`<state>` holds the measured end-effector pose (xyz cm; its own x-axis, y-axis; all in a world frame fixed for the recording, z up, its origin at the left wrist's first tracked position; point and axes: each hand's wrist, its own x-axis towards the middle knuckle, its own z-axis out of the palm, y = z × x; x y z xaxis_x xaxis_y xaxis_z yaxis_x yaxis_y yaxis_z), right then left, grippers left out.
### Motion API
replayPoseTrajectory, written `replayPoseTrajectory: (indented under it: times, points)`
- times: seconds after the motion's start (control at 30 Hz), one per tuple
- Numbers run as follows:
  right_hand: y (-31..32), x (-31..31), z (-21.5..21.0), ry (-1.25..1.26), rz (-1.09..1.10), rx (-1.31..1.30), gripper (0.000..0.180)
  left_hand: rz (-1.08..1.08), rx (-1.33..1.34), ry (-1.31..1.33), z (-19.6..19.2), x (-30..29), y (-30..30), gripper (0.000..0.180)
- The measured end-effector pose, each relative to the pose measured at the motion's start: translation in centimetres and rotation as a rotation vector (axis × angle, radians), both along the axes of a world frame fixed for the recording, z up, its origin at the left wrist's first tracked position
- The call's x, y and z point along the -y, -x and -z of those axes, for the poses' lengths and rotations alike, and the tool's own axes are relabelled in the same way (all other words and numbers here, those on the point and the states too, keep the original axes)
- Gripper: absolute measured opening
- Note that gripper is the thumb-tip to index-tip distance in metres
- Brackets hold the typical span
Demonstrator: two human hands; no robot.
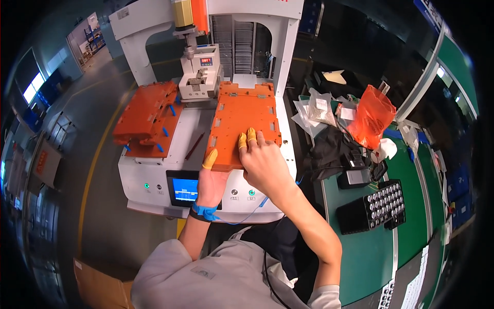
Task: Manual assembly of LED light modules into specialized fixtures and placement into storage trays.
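Observation:
On the machine's right side lies a long orange fixture plate (247, 117) with metal clips along its edges and small holes in its face. My left hand (210, 184) is at its near left corner, the yellow-capped thumb against the edge; the fingers appear to go under the plate, where they are hidden. Across the plate's near half reaches my right hand (265, 162), its fingers stretched out and touching the top. Two of those fingers wear yellow finger cots. Around my left wrist runs a blue wrist strap (205, 211) with a thin cord.
A second orange fixture (146, 118) with blue pegs stands left. Between them lies a dark red stick-like tool (194, 146). A screwdriving head (189, 49) hangs above a screw feeder (199, 77). The green bench (355, 262) at right holds bags and a black tray (370, 206).

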<state>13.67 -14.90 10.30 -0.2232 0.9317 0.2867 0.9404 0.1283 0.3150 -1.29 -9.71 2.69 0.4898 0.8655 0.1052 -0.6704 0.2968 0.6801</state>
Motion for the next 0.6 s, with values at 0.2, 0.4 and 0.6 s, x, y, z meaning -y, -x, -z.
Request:
replayPoseTrajectory:
  times: [0.2, 0.4, 0.6]
  points:
    - [0.8, 2.8, 3.3, -0.169, -0.151, -0.376, 0.07, -0.145, -0.037, -0.004, 1.1, 1.7, 1.7, 0.07]
    - [3.8, 6.8, 3.7, -0.341, -0.035, -0.577, 0.08, -0.076, 0.058, -0.158, 5.8, 2.4, 4.7, 0.073]
    - [1.8, 11.5, 3.3, -0.569, 0.103, -0.25, 0.055, 0.265, 0.216, -0.182, 6.1, 3.8, 1.8, 0.092]
